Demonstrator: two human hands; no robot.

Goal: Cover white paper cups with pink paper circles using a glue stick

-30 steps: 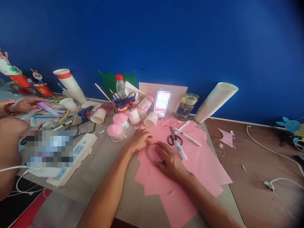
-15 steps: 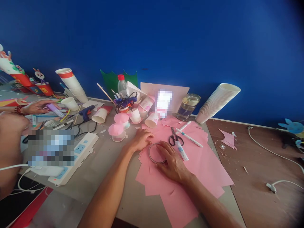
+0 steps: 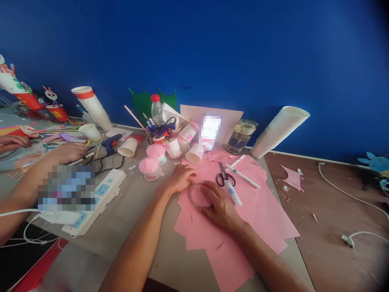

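My right hand (image 3: 221,206) curls its thumb and fingers around a thin grey ring (image 3: 191,196), which lies on a stack of pink paper sheets (image 3: 209,243). My left hand (image 3: 181,177) rests at the stack's left edge with its fingers stretched out. Nothing shows in it. Just beyond the right hand are black-handled scissors (image 3: 224,178), a white-and-blue tube (image 3: 233,193) and two white markers (image 3: 243,177). Pink-topped paper cups (image 3: 149,166) stand to the left of my left hand.
A leaning stack of paper cups (image 3: 279,132), a glass jar (image 3: 240,138) and a blurred bright screen (image 3: 210,132) are at the back. A power strip (image 3: 101,198) lies left, near a glue gun (image 3: 112,142) and a co-worker's hand (image 3: 71,152).
My hands and the ring stay in place. On the left, the co-worker's hand has let go of a purple tube, and the arms there have shifted.
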